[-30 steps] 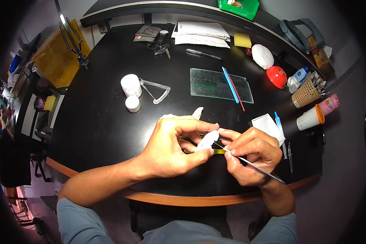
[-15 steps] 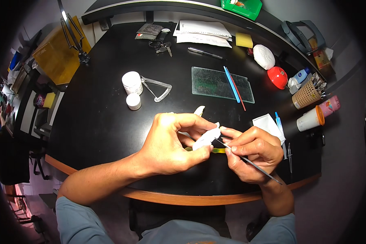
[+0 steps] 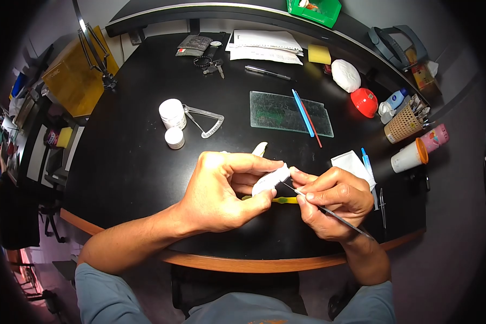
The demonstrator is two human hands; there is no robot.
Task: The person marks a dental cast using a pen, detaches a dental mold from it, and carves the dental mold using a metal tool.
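White piece (image 3: 269, 182): near side of desk (image 3: 129, 183), pinched in left hand; looks light, stiff, chippable; best held by broad sides.
Left hand (image 3: 217, 189): thumb and fingers closed on it.
Right hand (image 3: 337, 204): pencil-gripping thin metal tool (image 3: 341, 219); tip contact probably, too small to tell.
Around: yellow-green item (image 3: 285, 200) beneath, glass plate (image 3: 270, 119) farther.
In the way: fingers cover edges.
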